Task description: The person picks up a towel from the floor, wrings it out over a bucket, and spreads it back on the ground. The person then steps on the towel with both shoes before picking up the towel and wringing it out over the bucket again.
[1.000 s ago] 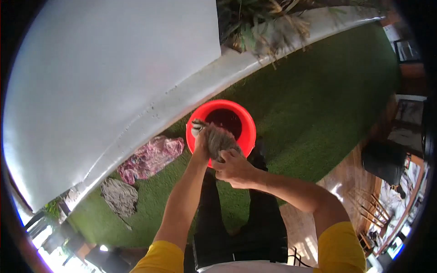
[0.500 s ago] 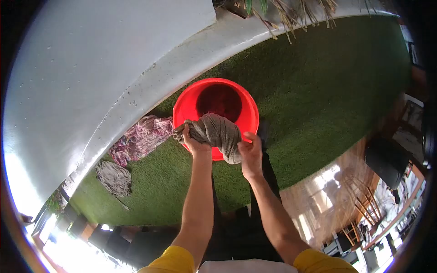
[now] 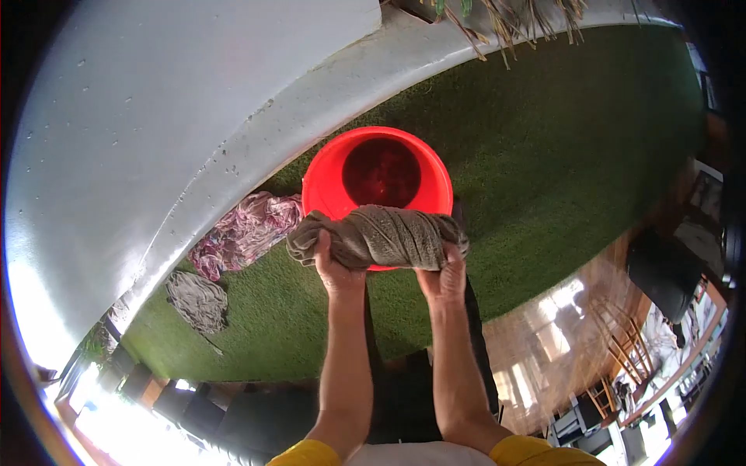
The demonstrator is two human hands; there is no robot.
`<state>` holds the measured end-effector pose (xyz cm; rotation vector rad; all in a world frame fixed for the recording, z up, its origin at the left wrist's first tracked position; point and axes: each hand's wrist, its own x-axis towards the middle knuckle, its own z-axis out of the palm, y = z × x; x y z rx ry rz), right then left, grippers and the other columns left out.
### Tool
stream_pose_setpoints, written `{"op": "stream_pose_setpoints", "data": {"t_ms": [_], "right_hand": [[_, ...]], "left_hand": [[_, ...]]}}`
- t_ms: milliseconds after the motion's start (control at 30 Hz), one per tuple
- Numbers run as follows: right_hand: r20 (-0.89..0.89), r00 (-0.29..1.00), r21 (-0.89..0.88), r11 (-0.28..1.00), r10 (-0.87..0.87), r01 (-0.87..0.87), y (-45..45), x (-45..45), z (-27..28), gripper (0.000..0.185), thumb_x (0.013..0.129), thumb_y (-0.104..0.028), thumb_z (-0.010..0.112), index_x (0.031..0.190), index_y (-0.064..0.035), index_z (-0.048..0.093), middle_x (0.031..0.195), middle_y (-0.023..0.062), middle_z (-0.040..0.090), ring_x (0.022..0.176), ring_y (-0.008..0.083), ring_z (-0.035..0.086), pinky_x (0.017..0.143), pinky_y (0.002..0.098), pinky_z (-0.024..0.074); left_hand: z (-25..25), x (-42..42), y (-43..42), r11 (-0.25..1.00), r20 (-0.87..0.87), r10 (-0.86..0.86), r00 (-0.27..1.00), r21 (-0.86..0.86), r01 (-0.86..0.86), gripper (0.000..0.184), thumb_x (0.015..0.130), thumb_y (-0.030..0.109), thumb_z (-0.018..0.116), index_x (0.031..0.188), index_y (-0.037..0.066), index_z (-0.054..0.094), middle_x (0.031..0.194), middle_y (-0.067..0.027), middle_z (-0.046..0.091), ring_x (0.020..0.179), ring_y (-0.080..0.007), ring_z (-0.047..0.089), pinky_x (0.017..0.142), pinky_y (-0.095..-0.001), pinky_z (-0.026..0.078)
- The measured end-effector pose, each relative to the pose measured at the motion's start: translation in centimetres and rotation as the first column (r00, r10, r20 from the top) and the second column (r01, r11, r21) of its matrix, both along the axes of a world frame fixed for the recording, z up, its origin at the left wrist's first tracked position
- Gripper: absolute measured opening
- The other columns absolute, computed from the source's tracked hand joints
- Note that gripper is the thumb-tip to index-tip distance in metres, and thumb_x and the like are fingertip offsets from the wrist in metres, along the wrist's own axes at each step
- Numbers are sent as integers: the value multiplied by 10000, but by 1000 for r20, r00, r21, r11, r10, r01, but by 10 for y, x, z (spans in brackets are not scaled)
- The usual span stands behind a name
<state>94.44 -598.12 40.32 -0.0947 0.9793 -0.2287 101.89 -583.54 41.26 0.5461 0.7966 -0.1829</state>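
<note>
A twisted grey-brown cloth (image 3: 388, 237) stretches level between my two hands, over the near rim of a red bucket (image 3: 325, 180). My left hand (image 3: 339, 268) is wrapped round its left end, and my right hand (image 3: 446, 277) grips the right end. Dark liquid (image 3: 381, 172) lies in the bottom of the bucket. To the left, a crumpled pink and white patterned cloth (image 3: 247, 233) rests on the green turf, with a smaller crumpled grey cloth (image 3: 197, 300) nearer to me.
A pale curved wall (image 3: 179, 116) with a ledge borders the green turf (image 3: 559, 171) on the left and far side. Dry plant leaves (image 3: 505, 23) hang at the top. A wooden floor (image 3: 536, 342), a black chair (image 3: 660, 272) and other furniture are at the right.
My right hand has closed on the cloth's right end, which hung loose before. The cloth is now straighter and more level between both hands.
</note>
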Motion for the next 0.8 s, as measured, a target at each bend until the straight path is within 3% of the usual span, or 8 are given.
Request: {"op": "stream_pose_setpoints", "data": {"t_ms": [100, 167, 233, 333, 433, 533, 633, 800], "right_hand": [[5, 983, -350, 921, 184, -171, -22, 3, 8, 402, 748, 28, 588, 1147, -22, 567, 1159, 118, 597, 1036, 220, 605, 943, 360, 465], [-97, 942, -561, 764, 320, -317, -23, 15, 20, 438, 718, 63, 600, 1145, -28, 566, 1133, 103, 608, 1015, 207, 610, 937, 360, 469], [-165, 859, -747, 507, 484, -429, -23, 38, 49, 455, 657, 97, 643, 1087, -44, 596, 1096, 94, 609, 1027, 201, 595, 918, 350, 471], [-400, 682, -915, -223, 612, -336, -16, 59, 62, 374, 657, 71, 657, 1008, -51, 621, 1082, 98, 602, 1055, 204, 573, 893, 347, 477], [-439, 606, -896, -270, 663, -354, -2, 65, 52, 328, 658, 45, 674, 965, -65, 637, 1049, 108, 608, 1076, 209, 556, 879, 343, 477], [-351, 668, -877, 18, 656, -479, -20, 53, 12, 348, 667, 34, 671, 1000, -60, 635, 1013, 100, 631, 1007, 206, 586, 862, 349, 488], [-180, 843, -559, 652, 508, -512, -39, 23, -28, 392, 673, 78, 546, 1050, -8, 614, 1048, 112, 624, 936, 206, 627, 865, 346, 495], [-85, 903, -253, 867, 421, -429, -66, 21, -22, 357, 691, 42, 486, 1025, 39, 614, 970, 131, 657, 887, 219, 643, 823, 368, 524]], "left_hand": [[-7, 0, 6, 974, -65, -144, 987, 166, 153, 225, 886, 212, 570, 1088, 113, 574, 1044, -70, 635, 984, -277, 623, 858, -455, 530], [-15, 6, 7, 977, -183, -191, 964, 62, 206, 249, 898, 205, 562, 1119, 91, 548, 1047, -80, 622, 985, -266, 619, 865, -448, 523], [-35, 9, 12, 939, -267, -338, 903, -23, 344, 262, 919, 248, 539, 1116, 75, 546, 1037, -83, 619, 962, -246, 625, 833, -412, 535], [-59, 6, 8, 887, -327, -458, 827, -234, 399, 246, 935, 267, 507, 1082, 78, 564, 1018, -80, 625, 939, -229, 631, 805, -385, 545], [-98, 9, 18, 802, -349, -576, 740, -419, 426, 251, 945, 272, 499, 1089, 81, 577, 1038, -85, 631, 924, -218, 635, 795, -373, 546], [-118, 4, 26, 848, -295, -517, 803, -304, 435, 277, 922, 230, 550, 1146, 68, 555, 1114, -108, 616, 997, -253, 615, 847, -432, 525], [-70, 16, 34, 858, -186, -511, 839, -165, 486, 515, 839, 219, 671, 1283, 71, 456, 1258, -130, 529, 1163, -303, 525, 931, -528, 473], [-26, 28, 63, 762, 12, -647, 762, -26, 647, 918, 617, 278, 863, 1354, 67, 359, 1289, -111, 482, 1185, -292, 497, 986, -451, 438]]}}
